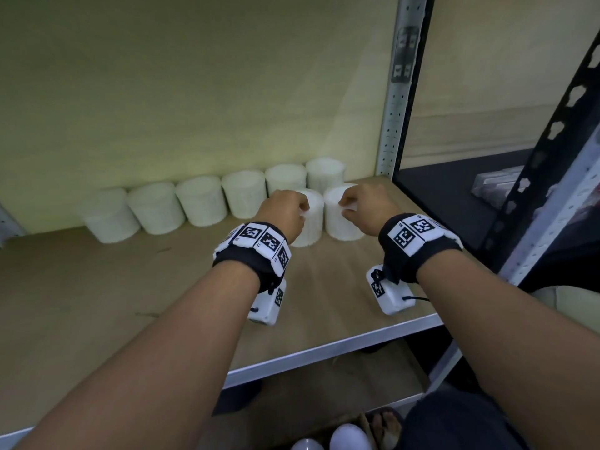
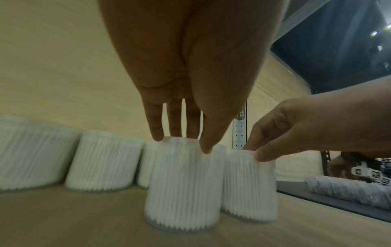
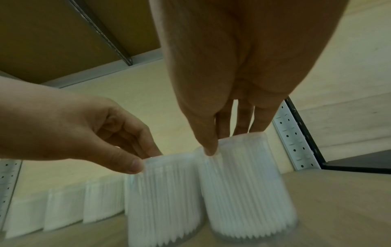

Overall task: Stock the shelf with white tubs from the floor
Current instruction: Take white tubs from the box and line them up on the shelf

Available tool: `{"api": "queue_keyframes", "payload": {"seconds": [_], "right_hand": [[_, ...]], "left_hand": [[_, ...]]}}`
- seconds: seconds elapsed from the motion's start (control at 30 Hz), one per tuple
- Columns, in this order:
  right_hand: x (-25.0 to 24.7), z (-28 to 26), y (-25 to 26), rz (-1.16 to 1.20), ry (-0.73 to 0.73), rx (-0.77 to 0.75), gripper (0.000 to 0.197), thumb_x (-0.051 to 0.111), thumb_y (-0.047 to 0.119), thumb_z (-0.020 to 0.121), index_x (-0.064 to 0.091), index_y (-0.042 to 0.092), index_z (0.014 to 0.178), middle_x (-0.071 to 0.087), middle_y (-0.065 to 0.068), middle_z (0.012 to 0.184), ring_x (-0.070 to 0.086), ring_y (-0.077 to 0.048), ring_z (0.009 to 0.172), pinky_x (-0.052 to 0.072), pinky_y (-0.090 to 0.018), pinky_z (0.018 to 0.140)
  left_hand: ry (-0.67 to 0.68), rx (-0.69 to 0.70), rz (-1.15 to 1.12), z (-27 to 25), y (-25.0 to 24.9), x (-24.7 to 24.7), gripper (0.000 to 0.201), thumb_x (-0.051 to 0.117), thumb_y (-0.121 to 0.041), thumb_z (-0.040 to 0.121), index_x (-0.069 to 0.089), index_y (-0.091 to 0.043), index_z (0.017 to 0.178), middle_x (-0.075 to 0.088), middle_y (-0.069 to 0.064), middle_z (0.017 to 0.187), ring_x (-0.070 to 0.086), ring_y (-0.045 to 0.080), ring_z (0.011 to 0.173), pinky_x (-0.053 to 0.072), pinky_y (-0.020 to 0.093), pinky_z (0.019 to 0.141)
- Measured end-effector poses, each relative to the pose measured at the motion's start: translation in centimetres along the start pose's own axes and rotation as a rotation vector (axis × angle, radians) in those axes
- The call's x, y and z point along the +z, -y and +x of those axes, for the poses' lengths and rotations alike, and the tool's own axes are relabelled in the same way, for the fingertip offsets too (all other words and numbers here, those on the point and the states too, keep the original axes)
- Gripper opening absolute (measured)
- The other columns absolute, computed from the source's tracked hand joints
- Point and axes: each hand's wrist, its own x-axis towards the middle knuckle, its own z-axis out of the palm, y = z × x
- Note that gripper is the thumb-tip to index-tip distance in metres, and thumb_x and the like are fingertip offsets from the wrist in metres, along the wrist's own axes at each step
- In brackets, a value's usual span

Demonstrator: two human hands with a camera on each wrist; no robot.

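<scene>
Head view: left hand and right hand each pinch the top rim of a white tub, left tub and right tub, standing side by side on the wooden shelf before a back row of tubs.
Left wrist view: fingertips grip the left tub's rim.
Right wrist view: thumb and fingers clasp the right tub's rim.
</scene>
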Motion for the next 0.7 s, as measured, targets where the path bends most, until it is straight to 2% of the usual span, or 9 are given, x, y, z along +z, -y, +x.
{"api": "queue_keyframes", "payload": {"seconds": [0.17, 0.3, 0.6, 0.7], "right_hand": [[-0.8, 1.1, 0.1, -0.086, 0.005, -0.016, 0.033, 0.056, 0.02, 0.095, 0.062, 0.015, 0.127, 0.061, -0.003, 0.131, 0.056, -0.021, 0.118, 0.041, -0.022, 0.094], [-1.0, 1.7, 0.2, -0.067, 0.009, -0.007, 0.033, 0.054, 0.02, 0.096, 0.061, 0.015, 0.128, 0.059, -0.004, 0.133, 0.057, -0.021, 0.118, 0.036, -0.017, 0.084], [-1.0, 2.3, 0.5, -0.104, 0.028, -0.004, 0.034, 0.052, 0.018, 0.097, 0.058, 0.014, 0.13, 0.059, -0.006, 0.132, 0.057, -0.021, 0.117, 0.037, -0.017, 0.082], [-1.3, 1.6, 0.6, -0.137, 0.067, -0.012, 0.042, 0.052, 0.021, 0.096, 0.051, 0.017, 0.138, 0.054, -0.007, 0.138, 0.053, -0.023, 0.123, 0.04, -0.022, 0.094]], "left_hand": [[0.008, -0.023, -0.027, 1.7, 0.5, 0.3, 0.032, 0.057, -0.013, 0.089, 0.063, -0.016, 0.12, 0.061, 0.008, 0.127, 0.058, 0.025, 0.116, 0.046, 0.035, 0.101], [0.0, -0.027, -0.043, 2.4, 0.7, 0.3, 0.032, 0.056, -0.012, 0.09, 0.063, -0.015, 0.121, 0.061, 0.007, 0.127, 0.057, 0.024, 0.118, 0.045, 0.033, 0.102], [-0.008, -0.051, -0.07, 2.5, 0.6, 0.3, 0.035, 0.056, -0.008, 0.09, 0.061, -0.015, 0.124, 0.059, 0.008, 0.13, 0.055, 0.023, 0.12, 0.045, 0.032, 0.102], [0.061, -0.062, -0.089, 1.8, 0.5, -0.2, 0.042, 0.055, -0.009, 0.09, 0.053, -0.015, 0.132, 0.052, 0.008, 0.137, 0.05, 0.024, 0.126, 0.043, 0.032, 0.102]]}}
